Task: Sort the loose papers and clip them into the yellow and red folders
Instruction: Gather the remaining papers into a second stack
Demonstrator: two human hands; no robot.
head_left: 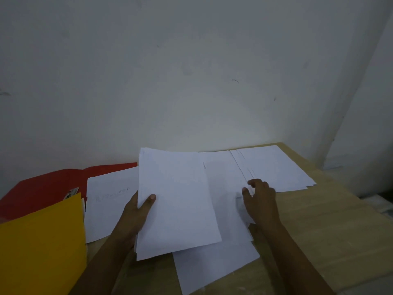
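My left hand (136,213) holds a stack of white papers (176,201) by its left edge, thumb on top, lifted a little over the table. My right hand (259,201) rests with curled fingers on loose white sheets (225,184) spread across the table middle; whether it pinches one is unclear. More sheets (276,167) fan out at the back right. A yellow folder (40,252) lies at the front left, overlapping an open red folder (46,188) behind it. One sheet with faint writing (110,201) lies on the red folder's right half.
The wooden table (319,231) stands against a white wall (191,71). A metal clip (71,193) shows inside the red folder. The table's right edge runs down the right side, with a wall corner beyond it.
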